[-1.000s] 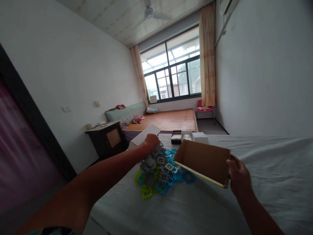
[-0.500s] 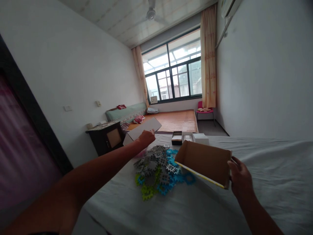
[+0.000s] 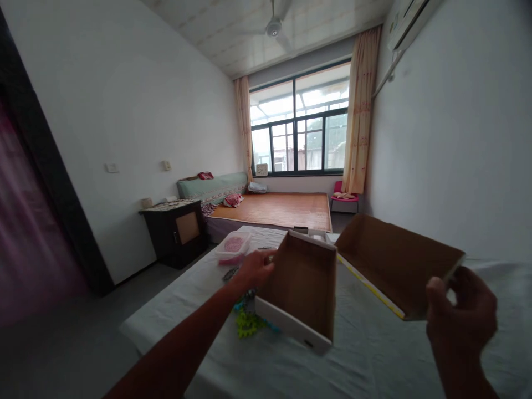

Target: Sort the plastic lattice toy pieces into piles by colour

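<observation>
My left hand (image 3: 260,269) grips the left wall of a shallow cardboard box (image 3: 303,277), white outside and brown inside, with its open side tilted toward me. On the right, my right hand (image 3: 461,305) pinches the edge of a second cardboard piece, a box lid (image 3: 399,260) with a brown inside and a yellow-edged rim. The lid is raised and tilted beside the box, its inside facing me. Below and behind the box lie gear-shaped plastic pieces, among them green ones (image 3: 248,324); the box hides most of the pile.
A clear plastic container with pink contents (image 3: 233,247) sits at the far left of the cloth-covered table (image 3: 174,327). Small boxes (image 3: 318,235) stand at its far edge, partly hidden. Beyond are a bed (image 3: 278,208), a dark cabinet (image 3: 174,230) and a pink chair (image 3: 344,194).
My left hand has brought the white box from the far left to the middle, over the gear pieces, turning its inside toward me. My right hand has moved the lid to the right and nearer.
</observation>
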Available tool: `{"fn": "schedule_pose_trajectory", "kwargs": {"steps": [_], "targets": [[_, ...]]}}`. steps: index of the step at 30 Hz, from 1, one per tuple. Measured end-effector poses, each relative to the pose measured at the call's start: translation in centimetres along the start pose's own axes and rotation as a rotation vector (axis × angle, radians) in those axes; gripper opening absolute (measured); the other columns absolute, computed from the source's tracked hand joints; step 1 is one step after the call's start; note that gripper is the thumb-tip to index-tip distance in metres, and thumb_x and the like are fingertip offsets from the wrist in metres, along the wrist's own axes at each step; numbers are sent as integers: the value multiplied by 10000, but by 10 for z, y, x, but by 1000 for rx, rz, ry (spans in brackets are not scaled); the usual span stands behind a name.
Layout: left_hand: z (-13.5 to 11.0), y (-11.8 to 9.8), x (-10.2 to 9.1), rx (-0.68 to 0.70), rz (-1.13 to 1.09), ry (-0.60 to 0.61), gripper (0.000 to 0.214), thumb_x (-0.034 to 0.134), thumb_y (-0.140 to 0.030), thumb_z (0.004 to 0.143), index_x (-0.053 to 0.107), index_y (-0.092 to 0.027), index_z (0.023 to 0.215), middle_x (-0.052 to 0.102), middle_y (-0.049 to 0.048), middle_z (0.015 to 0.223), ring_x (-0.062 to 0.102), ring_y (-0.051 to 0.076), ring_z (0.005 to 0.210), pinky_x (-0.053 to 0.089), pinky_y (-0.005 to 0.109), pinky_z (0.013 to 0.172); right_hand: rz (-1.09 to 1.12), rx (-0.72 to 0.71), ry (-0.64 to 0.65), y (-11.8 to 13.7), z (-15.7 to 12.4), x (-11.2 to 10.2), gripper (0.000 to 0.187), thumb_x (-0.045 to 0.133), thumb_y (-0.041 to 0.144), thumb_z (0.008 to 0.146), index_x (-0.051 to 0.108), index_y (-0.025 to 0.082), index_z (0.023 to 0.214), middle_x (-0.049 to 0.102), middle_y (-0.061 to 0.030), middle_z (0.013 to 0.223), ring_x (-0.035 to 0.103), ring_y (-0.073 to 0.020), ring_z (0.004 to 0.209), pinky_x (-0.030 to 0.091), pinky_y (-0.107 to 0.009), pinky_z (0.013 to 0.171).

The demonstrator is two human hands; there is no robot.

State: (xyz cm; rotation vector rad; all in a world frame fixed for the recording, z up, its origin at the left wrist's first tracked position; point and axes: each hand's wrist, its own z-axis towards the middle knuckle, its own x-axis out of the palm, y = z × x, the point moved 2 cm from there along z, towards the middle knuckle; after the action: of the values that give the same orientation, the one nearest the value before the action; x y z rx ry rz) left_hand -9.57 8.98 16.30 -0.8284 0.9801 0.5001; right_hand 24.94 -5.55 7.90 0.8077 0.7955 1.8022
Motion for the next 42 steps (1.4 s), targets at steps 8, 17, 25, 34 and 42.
{"fn": "schedule_pose_trajectory", "kwargs": {"steps": [8, 17, 25, 34, 42], "targets": [[-29, -24, 108, -27, -265, 116, 433, 457, -254, 709, 644, -208, 1097, 512, -47, 559, 455, 94, 549, 297, 181, 509, -414, -791, 498, 50, -32, 6, 498, 570, 319, 759, 463, 212, 1233, 524, -71, 1242, 497, -235, 1105, 394, -402, 941], [-32, -28, 120, -99, -338, -14, 431, 430, -287, 770, 594, -234, 1165, 629, -14, 619, 533, 133, 571, 377, 217, 577, -452, -1138, 744, 74, -76, -8, 482, 555, 221, 765, 473, 230, 1239, 555, -52, 1233, 492, -216, 1127, 383, -353, 902], [-30, -25, 135, -105, -705, -102, 413, 341, -362, 854, 647, -185, 1066, 697, 43, 965, 615, 184, 870, 451, 255, 772, -386, -1181, 739, 93, -127, 9, 326, 481, 199, 803, 585, 273, 1103, 637, -29, 1120, 545, -187, 1046, 329, -353, 912], [-33, -20, 141, -186, -587, -104, 369, 395, -324, 834, 649, -192, 1067, 702, 44, 885, 610, 160, 740, 444, 264, 701, -545, -1264, 794, 112, -81, -7, 474, 538, 219, 743, 511, 234, 1216, 572, -39, 1220, 534, -206, 1072, 380, -333, 892], [-36, -22, 140, -166, -536, -111, 354, 396, -307, 840, 642, -201, 1072, 673, 20, 764, 570, 130, 651, 416, 236, 630, -543, -1303, 772, 107, -89, -18, 485, 583, 273, 717, 524, 265, 1199, 582, 0, 1206, 544, -197, 1051, 389, -312, 880]]}}
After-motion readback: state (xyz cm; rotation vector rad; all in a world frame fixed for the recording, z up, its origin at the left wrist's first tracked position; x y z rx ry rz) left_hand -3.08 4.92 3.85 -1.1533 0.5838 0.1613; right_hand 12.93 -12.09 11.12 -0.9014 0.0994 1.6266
